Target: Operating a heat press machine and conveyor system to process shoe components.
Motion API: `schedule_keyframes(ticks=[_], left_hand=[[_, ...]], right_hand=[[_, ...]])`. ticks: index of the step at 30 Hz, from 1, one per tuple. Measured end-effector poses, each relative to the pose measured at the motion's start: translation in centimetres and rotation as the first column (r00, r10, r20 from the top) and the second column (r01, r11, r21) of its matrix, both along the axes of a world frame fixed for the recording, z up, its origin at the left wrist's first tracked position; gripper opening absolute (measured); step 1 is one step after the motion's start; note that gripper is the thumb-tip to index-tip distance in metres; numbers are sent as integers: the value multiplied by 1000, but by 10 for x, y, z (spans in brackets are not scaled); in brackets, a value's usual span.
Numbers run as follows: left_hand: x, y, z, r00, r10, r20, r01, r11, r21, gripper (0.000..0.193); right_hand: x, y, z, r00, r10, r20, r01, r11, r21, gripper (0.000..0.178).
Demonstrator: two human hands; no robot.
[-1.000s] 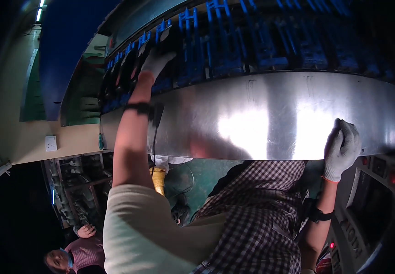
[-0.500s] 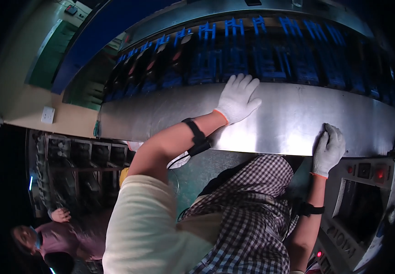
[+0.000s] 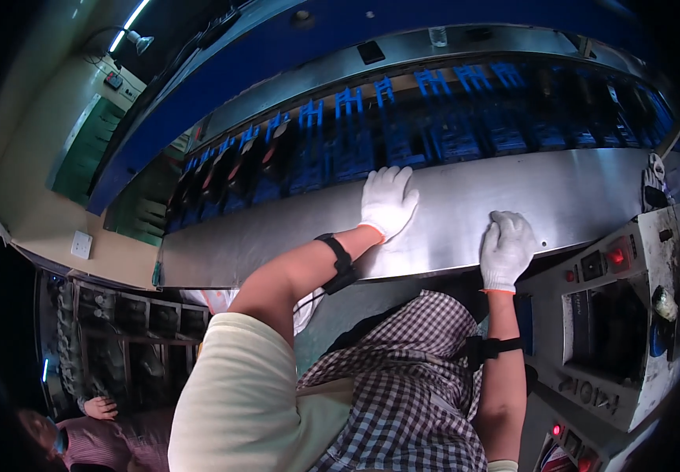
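The left hand (image 3: 388, 203), spread flat, is resting on the metal ledge (image 3: 452, 193), nearer the blue bracket row (image 3: 403, 149) running lengthwise along its far edge; the right hand (image 3: 507, 248) is lying half-curled there, grip unclear.

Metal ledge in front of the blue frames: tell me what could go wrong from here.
The left hand lies on the metal ledge with its fingertips at the edge by the blue frames; if those moved, the glove might snag.

The cord hanging from the left forearm's band could catch on the ledge's front edge.

The ledge looks smooth and shiny, so the gloved right hand might slip if leaned on.
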State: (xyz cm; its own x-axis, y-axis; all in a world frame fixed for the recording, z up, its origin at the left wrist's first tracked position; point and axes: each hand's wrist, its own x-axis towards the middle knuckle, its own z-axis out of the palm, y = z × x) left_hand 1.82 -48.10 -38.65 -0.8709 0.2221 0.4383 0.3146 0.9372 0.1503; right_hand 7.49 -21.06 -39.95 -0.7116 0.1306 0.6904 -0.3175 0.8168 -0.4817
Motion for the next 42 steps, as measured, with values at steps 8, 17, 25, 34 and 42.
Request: schedule_keyframes(ticks=[8, 17, 25, 34, 42], left_hand=[[8, -28, 12, 998, -60, -4, 61, 997, 48, 44], [2, -28, 10, 994, -103, -33, 103, 995, 13, 42], [-2, -19, 11, 992, -123, -25, 124, 992, 28, 33], [-13, -17, 3, 997, -82, 1, 81, 993, 84, 32], [-27, -2, 5, 970, -159, 183, 146, 986, 86, 42]], right_hand=[[5, -19, -3, 996, 32, 78, -33, 999, 20, 22], [13, -14, -6, 997, -5, 73, -1, 996, 94, 26], [28, -9, -15, 993, -91, 68, 75, 974, 214, 33], [29, -11, -23, 996, -88, 33, 78, 971, 226, 34], [27, -5, -39, 998, -22, -62, 30, 989, 143, 31]])
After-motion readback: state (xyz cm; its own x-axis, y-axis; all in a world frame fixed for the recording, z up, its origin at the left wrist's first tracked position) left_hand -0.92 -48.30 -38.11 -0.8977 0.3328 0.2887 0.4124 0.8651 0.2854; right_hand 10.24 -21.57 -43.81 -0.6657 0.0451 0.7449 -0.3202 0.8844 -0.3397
